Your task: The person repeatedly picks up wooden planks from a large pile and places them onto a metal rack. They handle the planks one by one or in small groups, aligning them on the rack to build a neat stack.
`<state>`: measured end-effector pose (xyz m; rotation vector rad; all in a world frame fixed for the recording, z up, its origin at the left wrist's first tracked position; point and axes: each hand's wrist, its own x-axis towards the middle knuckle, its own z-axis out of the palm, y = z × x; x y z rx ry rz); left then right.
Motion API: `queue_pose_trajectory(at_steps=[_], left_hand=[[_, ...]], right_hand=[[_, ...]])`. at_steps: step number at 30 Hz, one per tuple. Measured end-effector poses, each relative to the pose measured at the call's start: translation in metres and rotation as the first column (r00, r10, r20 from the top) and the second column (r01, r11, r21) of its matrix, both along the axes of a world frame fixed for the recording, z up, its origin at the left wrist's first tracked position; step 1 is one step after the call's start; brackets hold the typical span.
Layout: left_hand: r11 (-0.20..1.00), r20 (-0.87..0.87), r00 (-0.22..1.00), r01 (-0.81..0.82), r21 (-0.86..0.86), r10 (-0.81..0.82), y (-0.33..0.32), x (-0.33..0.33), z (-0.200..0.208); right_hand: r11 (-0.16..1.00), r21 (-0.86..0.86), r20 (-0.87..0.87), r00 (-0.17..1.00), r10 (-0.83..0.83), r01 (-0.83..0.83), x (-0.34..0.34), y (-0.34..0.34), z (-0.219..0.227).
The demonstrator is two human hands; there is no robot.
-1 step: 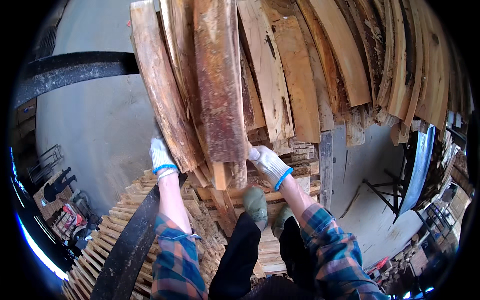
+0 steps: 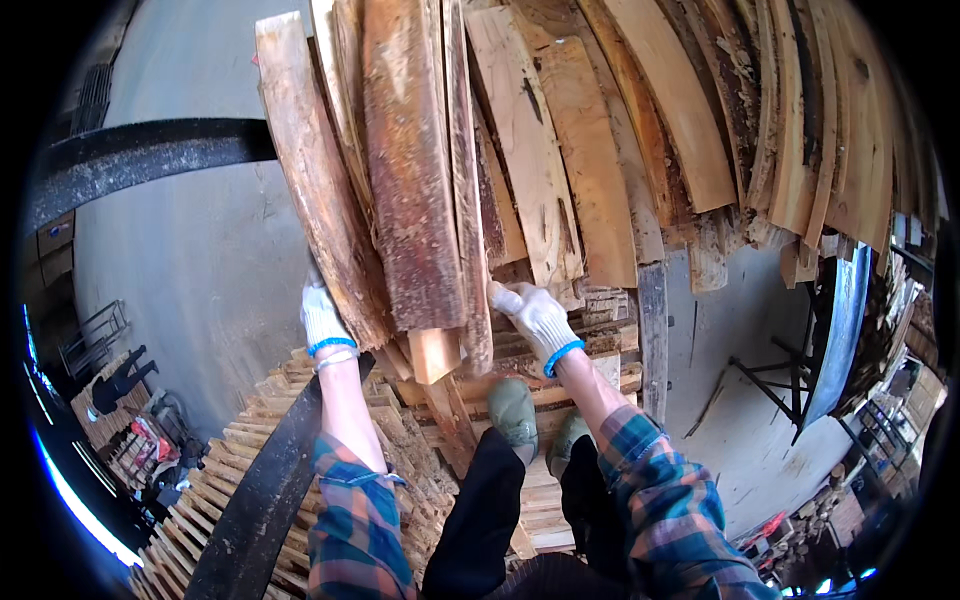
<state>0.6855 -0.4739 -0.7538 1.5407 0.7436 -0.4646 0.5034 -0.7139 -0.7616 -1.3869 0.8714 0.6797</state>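
Observation:
Between my two gloved hands lies a bundle of rough wooden boards. Its middle board [image 2: 415, 190] has reddish-brown bark, and a squared pale end pokes out beneath it. Along the left side, my left hand [image 2: 325, 312] holds the outer barked board [image 2: 318, 180], its fingers hidden behind the wood. My right hand [image 2: 535, 318] is closed against the bundle's right edge, by a narrow board [image 2: 476, 250]; some of its fingers are out of sight. Both gloves are white knit with blue cuffs. The near ends of the boards point toward me.
More planks [image 2: 590, 160] spread in a row to the right. A dark metal beam [image 2: 150, 155] reaches in at left, another bar [image 2: 260, 490] slants beside my left forearm. Stacked wood strips [image 2: 215, 465] lie below. My green shoes [image 2: 513, 410] stand on slats. A metal stand [image 2: 790, 385] is at right.
The barked middle board and the narrow one beside it have shifted slightly left, and the pale end beneath shows more. Both hands stay nearly in place.

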Motion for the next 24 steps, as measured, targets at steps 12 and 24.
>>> queue_pose_trajectory(at_steps=[12,24], left_hand=[[0.993,0.056,0.992,0.117,0.015,-0.117,-0.045,-0.020,0.023],[0.736,0.025,0.907,0.325,0.594,-0.420,-0.049,-0.044,0.035]], right_hand=[[0.873,0.296,0.076,0.902,-0.425,0.386,-0.018,0.008,-0.014],[0.933,-0.043,-0.001,0.934,-0.358,0.357,0.012,0.003,-0.005]])
